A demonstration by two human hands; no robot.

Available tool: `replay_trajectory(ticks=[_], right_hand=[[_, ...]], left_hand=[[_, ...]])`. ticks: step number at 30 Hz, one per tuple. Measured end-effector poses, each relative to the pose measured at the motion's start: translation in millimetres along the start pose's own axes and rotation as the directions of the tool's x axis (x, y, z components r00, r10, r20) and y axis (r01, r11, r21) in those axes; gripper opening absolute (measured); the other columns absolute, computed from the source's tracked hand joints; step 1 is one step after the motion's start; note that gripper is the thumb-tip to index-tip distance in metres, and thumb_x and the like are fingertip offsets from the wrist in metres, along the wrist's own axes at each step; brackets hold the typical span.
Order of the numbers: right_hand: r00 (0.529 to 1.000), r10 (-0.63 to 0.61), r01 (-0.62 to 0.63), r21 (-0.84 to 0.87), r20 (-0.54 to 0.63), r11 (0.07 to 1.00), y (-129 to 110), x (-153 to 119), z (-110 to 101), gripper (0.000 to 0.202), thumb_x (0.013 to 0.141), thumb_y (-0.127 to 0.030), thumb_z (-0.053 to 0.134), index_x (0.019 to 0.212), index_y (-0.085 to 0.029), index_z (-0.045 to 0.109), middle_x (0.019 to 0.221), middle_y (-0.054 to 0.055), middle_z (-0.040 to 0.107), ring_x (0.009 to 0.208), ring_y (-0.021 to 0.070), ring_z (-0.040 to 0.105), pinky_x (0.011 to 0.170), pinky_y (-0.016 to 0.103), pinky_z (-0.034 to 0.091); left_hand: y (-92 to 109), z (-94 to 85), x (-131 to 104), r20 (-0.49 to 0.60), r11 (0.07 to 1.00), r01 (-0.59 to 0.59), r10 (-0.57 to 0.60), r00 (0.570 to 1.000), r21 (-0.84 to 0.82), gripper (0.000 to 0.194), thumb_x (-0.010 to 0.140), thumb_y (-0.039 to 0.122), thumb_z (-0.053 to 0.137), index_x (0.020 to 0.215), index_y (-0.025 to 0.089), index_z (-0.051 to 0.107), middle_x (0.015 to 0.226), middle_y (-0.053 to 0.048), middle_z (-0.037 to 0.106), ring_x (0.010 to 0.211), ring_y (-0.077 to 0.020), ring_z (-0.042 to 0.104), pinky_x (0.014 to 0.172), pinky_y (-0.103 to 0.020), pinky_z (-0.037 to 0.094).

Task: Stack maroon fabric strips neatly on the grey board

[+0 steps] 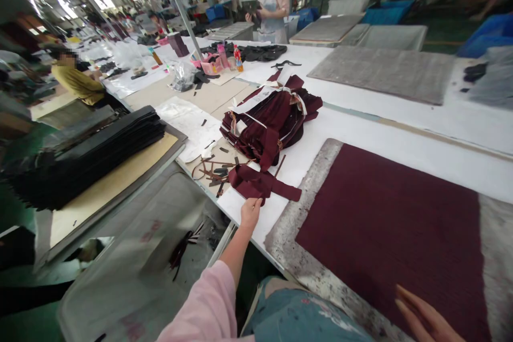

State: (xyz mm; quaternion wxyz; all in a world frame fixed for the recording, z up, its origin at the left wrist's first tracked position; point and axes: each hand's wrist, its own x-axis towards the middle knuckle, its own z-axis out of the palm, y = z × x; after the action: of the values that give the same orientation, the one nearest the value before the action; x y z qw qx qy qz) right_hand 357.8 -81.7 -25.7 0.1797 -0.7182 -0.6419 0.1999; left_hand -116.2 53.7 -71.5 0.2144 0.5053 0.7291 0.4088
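My left hand (250, 212) reaches forward over the table's front edge, its fingers closed in a pinch on a maroon fabric piece (249, 181). That piece lies loosely folded on the white table top, with another strip sticking out to the right. Just behind it rests a bundle of maroon pieces (276, 117), tied with white strips and bearing a paper label. At the lower right my right hand (427, 316) is partly in view, fingers stretched out, over a large flat maroon sheet (396, 224). Whether it touches the sheet I cannot tell. The sheet lies on a grey, speckled board (298, 235).
Dark scraps (220, 171) lie left of the fabric. A stack of black sheets (88, 155) stands on a board at the left. Beyond are a grey board (385, 72), a red-labelled bottle (238, 59) and a pink basket (210, 67). Two people work nearby.
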Motion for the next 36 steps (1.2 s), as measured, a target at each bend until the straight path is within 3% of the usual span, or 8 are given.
replay_trajectory(ticks=[3, 10, 13, 18, 22, 24, 27, 36], right_hand=[[0.980, 0.055, -0.115, 0.312, 0.194, 0.943, -62, 26, 7, 0.058, 0.074, -0.056, 0.056, 0.121, -0.023, 0.055, 0.115, 0.009, 0.064, 0.106, 0.0292, 0.059, 0.097, 0.043, 0.045], [0.864, -0.248, -0.033, 0.539, 0.439, 0.842, -203, 85, 61, 0.087, 0.072, -0.053, 0.064, 0.143, -0.020, 0.025, 0.145, 0.017, 0.030, 0.120, 0.0281, 0.047, 0.093, 0.042, 0.046], [0.839, -0.280, 0.013, 0.497, 0.466, 0.868, -231, 96, 85, 0.086, 0.069, -0.050, 0.066, 0.140, -0.014, 0.033, 0.132, 0.017, 0.048, 0.111, 0.0274, 0.054, 0.095, 0.043, 0.042], [0.758, -0.302, 0.059, 0.400, 0.579, 0.915, -235, 96, 96, 0.041, 0.074, -0.045, 0.062, 0.101, -0.014, 0.067, 0.090, 0.008, 0.070, 0.084, 0.0255, 0.063, 0.081, 0.039, 0.048], [0.765, -0.213, -0.048, 0.384, 0.608, 0.922, -229, 90, 86, 0.039, 0.074, -0.047, 0.061, 0.090, -0.013, 0.070, 0.080, 0.006, 0.070, 0.074, 0.0243, 0.063, 0.070, 0.035, 0.049], [0.766, -0.212, -0.080, 0.418, 0.606, 0.905, -228, 87, 79, 0.039, 0.073, -0.048, 0.063, 0.088, -0.013, 0.070, 0.082, 0.005, 0.071, 0.076, 0.0241, 0.063, 0.071, 0.033, 0.049], [0.761, -0.191, -0.133, 0.438, 0.620, 0.889, -228, 81, 69, 0.042, 0.070, -0.050, 0.066, 0.089, -0.013, 0.071, 0.083, 0.005, 0.071, 0.077, 0.0242, 0.064, 0.071, 0.033, 0.050], [0.762, -0.173, -0.256, 0.535, 0.624, 0.805, -230, 73, 30, 0.046, 0.073, -0.051, 0.065, 0.103, -0.015, 0.067, 0.098, 0.006, 0.070, 0.089, 0.0246, 0.063, 0.082, 0.036, 0.050]], left_hand=[[19, -7.3, -12, 0.021, 0.996, -0.071, 0.072, 0.997, -0.063, 0.030, 0.088, 0.036, 0.044, 0.074, 0.019, 0.064, 0.078, -0.004, 0.062, 0.078, -0.0145, 0.057, 0.076, -0.028, 0.045], [60, 4.5, -61, 0.165, 0.947, -0.227, 0.267, 0.949, -0.229, 0.030, 0.089, 0.035, 0.044, 0.076, 0.019, 0.065, 0.078, -0.005, 0.062, 0.077, -0.0144, 0.057, 0.074, -0.027, 0.047], [65, 8.7, -78, 0.210, 0.935, -0.250, 0.305, 0.929, -0.254, 0.027, 0.089, 0.032, 0.044, 0.083, 0.019, 0.067, 0.081, -0.005, 0.064, 0.079, -0.0141, 0.058, 0.074, -0.027, 0.048], [58, -1.2, -84, 0.254, 0.920, -0.166, 0.266, 0.930, -0.355, 0.023, 0.085, 0.033, 0.050, 0.093, 0.020, 0.068, 0.085, -0.005, 0.066, 0.080, -0.0145, 0.060, 0.075, -0.027, 0.049], [30, -12.5, -57, 0.025, 0.899, 0.120, -0.121, 0.992, -0.421, 0.026, 0.079, 0.038, 0.057, 0.096, 0.021, 0.065, 0.095, -0.007, 0.065, 0.087, -0.0180, 0.060, 0.078, -0.031, 0.049], [9, -15.9, -34, -0.099, 0.836, 0.297, -0.381, 0.919, -0.462, 0.031, 0.074, 0.039, 0.062, 0.099, 0.020, 0.063, 0.103, -0.009, 0.062, 0.095, -0.0209, 0.058, 0.083, -0.033, 0.046], [-17, -18.4, 5, -0.152, 0.746, 0.434, -0.572, 0.806, -0.506, 0.045, 0.069, 0.041, 0.067, 0.106, 0.017, 0.058, 0.111, -0.013, 0.058, 0.103, -0.0241, 0.056, 0.087, -0.036, 0.043], [-24, -13.2, 66, 0.148, 0.451, 0.526, -0.642, 0.753, -0.721, 0.034, 0.055, 0.031, 0.077, 0.079, 0.015, 0.058, 0.062, 0.000, 0.060, 0.053, -0.0114, 0.056, 0.060, -0.028, 0.045]])
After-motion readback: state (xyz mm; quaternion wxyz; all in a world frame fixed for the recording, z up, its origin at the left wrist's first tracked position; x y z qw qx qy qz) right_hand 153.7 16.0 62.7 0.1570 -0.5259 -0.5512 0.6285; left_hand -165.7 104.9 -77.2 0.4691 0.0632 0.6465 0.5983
